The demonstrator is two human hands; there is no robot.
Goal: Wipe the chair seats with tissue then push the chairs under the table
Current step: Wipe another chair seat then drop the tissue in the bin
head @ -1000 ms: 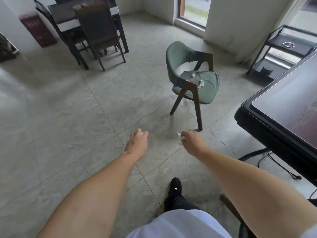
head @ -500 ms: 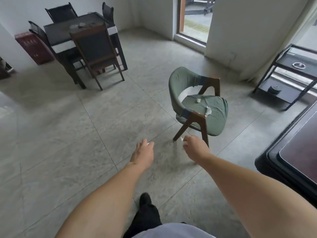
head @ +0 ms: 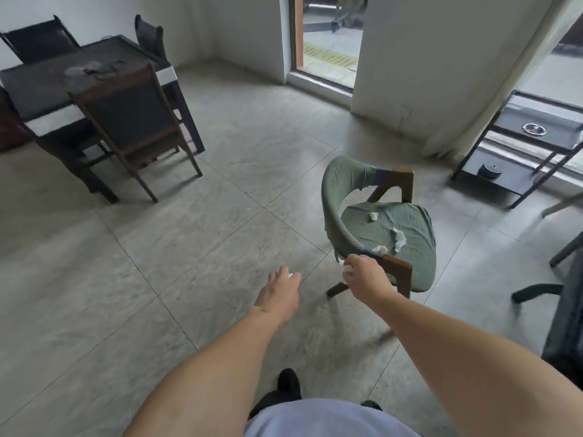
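A green upholstered chair (head: 407, 263) with brown wooden legs stands on the tiled floor at centre right, turned away from the tables. Three crumpled white tissue scraps (head: 398, 239) lie on its seat. My right hand (head: 362, 277) grips a white tissue wad (head: 347, 269) and is at the chair's near armrest end; I cannot tell if it touches. My left hand (head: 279, 291) hovers over the floor left of the chair, with a small white tissue bit (head: 290, 275) at its fingertips.
A dark dining table (head: 41, 86) with several dark chairs pushed in stands at the back left. A black metal shelf (head: 504, 181) sits at the right wall. A dark table edge (head: 568, 335) and an office-chair base (head: 536, 291) are at the far right.
I have walked toward the green chair, which now looks larger and closer. My right hand moved forward from over the floor to the chair's near armrest. The left hand followed alongside.
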